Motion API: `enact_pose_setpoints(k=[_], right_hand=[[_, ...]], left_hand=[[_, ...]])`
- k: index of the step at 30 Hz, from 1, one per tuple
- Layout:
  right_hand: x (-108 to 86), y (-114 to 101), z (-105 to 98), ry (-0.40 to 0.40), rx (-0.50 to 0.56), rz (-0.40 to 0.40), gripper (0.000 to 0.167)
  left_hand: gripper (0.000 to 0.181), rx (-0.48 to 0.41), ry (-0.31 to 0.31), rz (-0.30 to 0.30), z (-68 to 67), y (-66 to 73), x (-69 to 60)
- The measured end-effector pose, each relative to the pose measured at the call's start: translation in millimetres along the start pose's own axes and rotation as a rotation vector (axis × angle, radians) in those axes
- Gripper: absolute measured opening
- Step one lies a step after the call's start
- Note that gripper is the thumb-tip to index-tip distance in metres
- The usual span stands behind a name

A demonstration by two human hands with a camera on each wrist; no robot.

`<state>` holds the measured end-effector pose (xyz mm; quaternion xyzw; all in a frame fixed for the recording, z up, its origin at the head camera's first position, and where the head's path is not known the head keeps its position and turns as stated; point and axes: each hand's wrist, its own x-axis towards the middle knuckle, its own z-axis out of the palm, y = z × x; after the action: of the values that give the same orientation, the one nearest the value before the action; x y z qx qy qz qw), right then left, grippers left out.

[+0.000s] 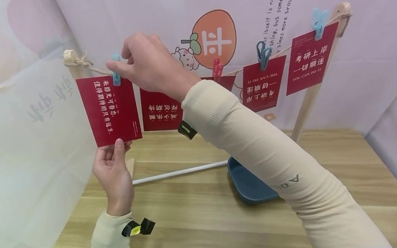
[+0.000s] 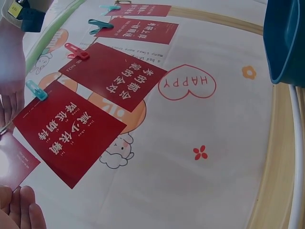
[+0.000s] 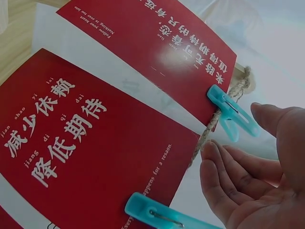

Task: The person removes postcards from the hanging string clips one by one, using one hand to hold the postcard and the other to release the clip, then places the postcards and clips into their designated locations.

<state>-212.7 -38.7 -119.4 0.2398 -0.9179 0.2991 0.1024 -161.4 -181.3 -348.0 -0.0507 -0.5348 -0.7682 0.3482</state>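
Printed cloth (image 1: 150, 14) fills the back and sides, wood-grain table (image 1: 200, 232) across the bottom, and off we go from the left! Upper left, a wooden left post (image 1: 71, 59) with rope (image 1: 98, 71) tied round its top. Just beside it hangs the red left card (image 1: 108, 112), and the left hand (image 1: 115, 176) has it: thumb in front, fingers behind, pinched closed on the bottom edge. Up at that card's top right corner, a blue clip (image 1: 116, 77) bites card and rope together. Right by it, the right hand (image 1: 155, 63): thumb and fingers parted, the right wrist view shows, thumb tip close to the clip's handle; touching or not, I can't tell.

Along to the second card (image 1: 161, 110), lettering upside down. Centre frame, white rod (image 1: 180, 172) across the table, running to a dark blue tray (image 1: 261, 199), part covered by the right sleeve (image 1: 264, 148). Above, the third card (image 1: 228, 82), half hidden, under a red clip (image 1: 217, 69). Then the fourth card (image 1: 264, 85), upside down, teal clip (image 1: 263, 56) holding. And upper right, the fifth card (image 1: 312, 58), tilted, lettering upright, near the right post (image 1: 305, 111)!
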Motion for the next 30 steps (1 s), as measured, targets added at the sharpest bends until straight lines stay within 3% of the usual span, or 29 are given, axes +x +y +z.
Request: enact_pose_setpoints(k=[9, 22, 30], right_hand=[[7.9, -5.8, 3.8, -0.02, 0.002, 0.015, 0.038], [9.9, -8.7, 8.0, -0.041, 0.103, 0.053, 0.034], [7.3, -8.9, 9.1, 0.001, 0.224, 0.061, 0.027]], left_hand=[[0.009, -0.022, 0.005, 0.007, 0.4, -0.2, -0.3], [0.008, -0.027, 0.007, 0.018, -0.6, 1.9, 0.2], [0.01, -0.03, -0.001, 0.028, 0.3, 4.7, 0.5]])
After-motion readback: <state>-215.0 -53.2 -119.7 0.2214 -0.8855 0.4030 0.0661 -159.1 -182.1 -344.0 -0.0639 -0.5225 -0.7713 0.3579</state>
